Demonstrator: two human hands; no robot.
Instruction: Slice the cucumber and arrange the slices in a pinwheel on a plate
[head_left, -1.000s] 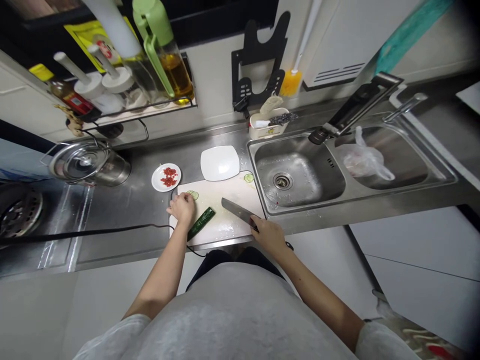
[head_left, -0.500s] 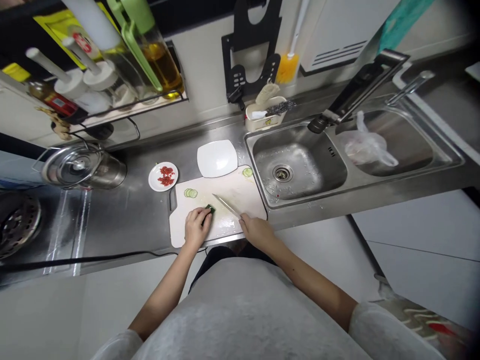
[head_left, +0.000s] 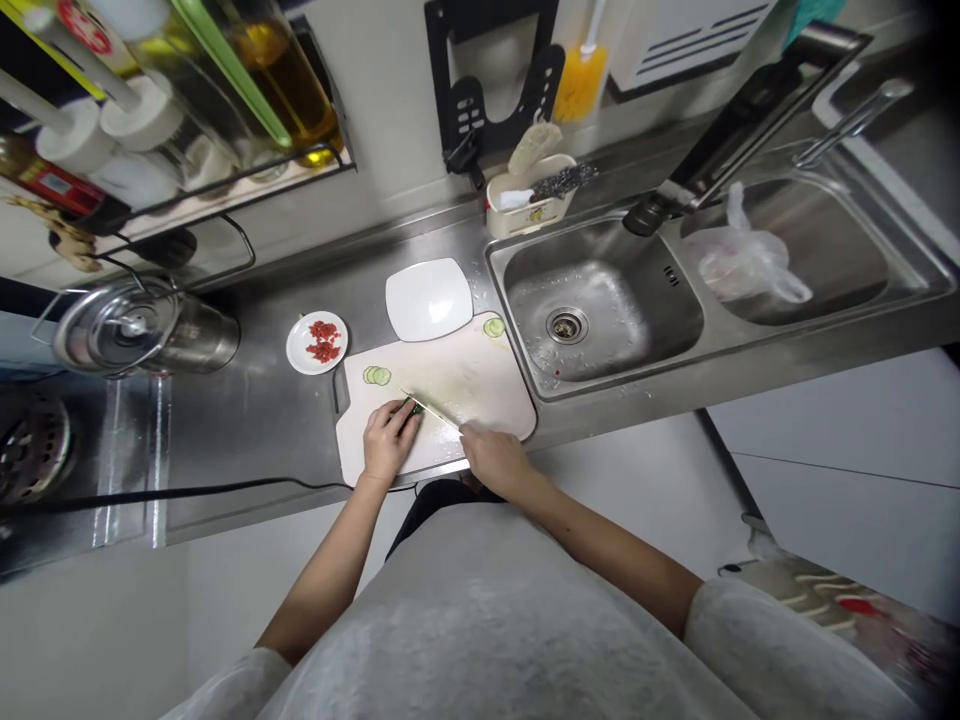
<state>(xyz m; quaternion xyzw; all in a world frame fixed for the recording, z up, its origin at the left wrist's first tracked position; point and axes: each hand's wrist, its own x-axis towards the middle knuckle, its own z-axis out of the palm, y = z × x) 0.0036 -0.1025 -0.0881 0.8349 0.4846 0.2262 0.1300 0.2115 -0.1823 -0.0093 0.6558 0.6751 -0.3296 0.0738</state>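
A white cutting board (head_left: 480,385) lies on the steel counter beside the sink. My left hand (head_left: 388,440) is curled over a green cucumber (head_left: 414,408), most of which it hides. My right hand (head_left: 491,458) grips the handle of a knife (head_left: 429,407), whose blade meets the cucumber's exposed end. Two cucumber slices (head_left: 377,376) lie at the board's far left, and another slice (head_left: 493,327) rests at its far right corner.
A white square plate (head_left: 428,298) and a small dish of chopped red chilli (head_left: 316,342) sit behind the board. A double sink (head_left: 600,305) is to the right, a steel pot (head_left: 142,330) to the left. A black cable (head_left: 187,490) runs along the counter's front.
My left hand came back from the slices at the board's far left and closed over the cucumber. The knife swung in from the right until its blade met the cucumber's end.
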